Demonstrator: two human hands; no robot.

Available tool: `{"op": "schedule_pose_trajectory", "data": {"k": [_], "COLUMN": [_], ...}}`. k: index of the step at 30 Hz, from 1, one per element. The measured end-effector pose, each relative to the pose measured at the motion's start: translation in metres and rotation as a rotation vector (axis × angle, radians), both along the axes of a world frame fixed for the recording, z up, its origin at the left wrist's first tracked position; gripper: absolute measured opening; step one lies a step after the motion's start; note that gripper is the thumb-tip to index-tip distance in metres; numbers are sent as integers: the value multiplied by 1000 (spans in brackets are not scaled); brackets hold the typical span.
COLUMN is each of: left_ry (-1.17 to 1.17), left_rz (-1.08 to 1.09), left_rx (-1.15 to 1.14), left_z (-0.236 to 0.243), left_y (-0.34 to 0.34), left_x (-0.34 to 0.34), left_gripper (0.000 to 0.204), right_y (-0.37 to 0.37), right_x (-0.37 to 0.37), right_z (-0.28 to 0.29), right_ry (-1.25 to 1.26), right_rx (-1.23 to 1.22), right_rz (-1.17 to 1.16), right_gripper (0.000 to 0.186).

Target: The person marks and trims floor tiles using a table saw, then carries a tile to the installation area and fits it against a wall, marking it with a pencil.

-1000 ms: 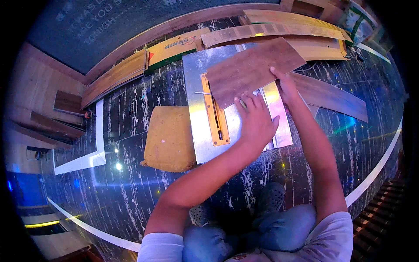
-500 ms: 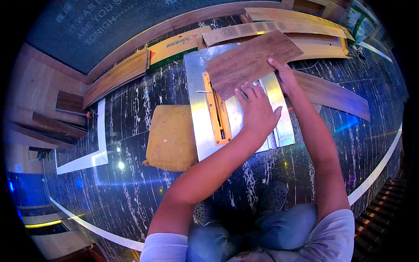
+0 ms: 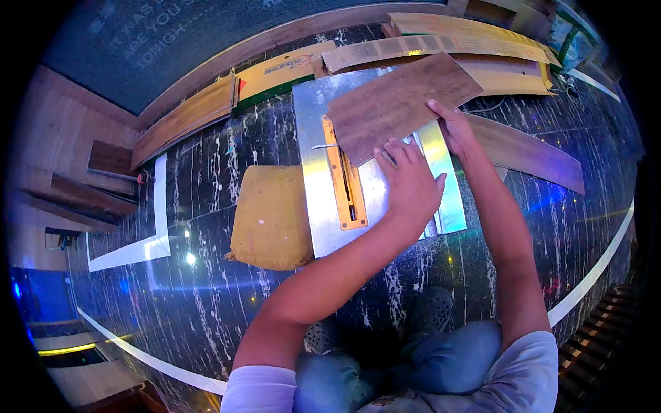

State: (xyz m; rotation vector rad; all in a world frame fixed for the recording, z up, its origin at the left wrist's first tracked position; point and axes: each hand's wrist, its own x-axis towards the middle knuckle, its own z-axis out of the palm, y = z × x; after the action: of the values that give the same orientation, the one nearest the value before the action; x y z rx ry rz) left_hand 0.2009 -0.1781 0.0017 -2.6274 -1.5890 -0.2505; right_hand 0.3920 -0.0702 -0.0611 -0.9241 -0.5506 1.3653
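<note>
A brown wood-grain plank piece [image 3: 406, 103] lies at a slant across the silver top of a table saw [image 3: 320, 224]. It covers the far part of the saw's orange slotted insert [image 3: 353, 206]; a thin metal piece [image 3: 323, 146] sticks out beside its left edge. My left hand [image 3: 411, 180] rests with fingers stretched out, their tips at the plank's near edge. At the plank's right end, my right hand [image 3: 456, 129] grips the near edge, thumb on top and the other fingers hidden beneath.
A tan cushion-like block [image 3: 270, 217] stands against the saw's left side. Another long plank [image 3: 527, 149] lies on the dark streaked floor to the right. Opened cardboard packaging [image 3: 434, 45] and stacked planks [image 3: 182, 127] line the far wall. Several short offcuts [image 3: 93, 199] lie at the left.
The plank and both hands have shifted very slightly right and toward me. The view has moved a little too. My hold on the plank looks the same.
</note>
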Motion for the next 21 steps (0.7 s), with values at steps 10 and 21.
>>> {"op": "schedule_pose_trajectory", "data": {"k": [10,21], "left_ry": [10,17], "left_rz": [-2,-9], "left_rx": [7,-35], "left_z": [-1,0], "left_y": [-10,-17], "left_x": [-1,1], "left_gripper": [78,77], "right_y": [-7,-17], "right_x": [3,3], "right_z": [-2,0], "right_ry": [4,-23], "right_rx": [-25,-45], "right_rz": [3,-11], "right_gripper": [46,50]}}
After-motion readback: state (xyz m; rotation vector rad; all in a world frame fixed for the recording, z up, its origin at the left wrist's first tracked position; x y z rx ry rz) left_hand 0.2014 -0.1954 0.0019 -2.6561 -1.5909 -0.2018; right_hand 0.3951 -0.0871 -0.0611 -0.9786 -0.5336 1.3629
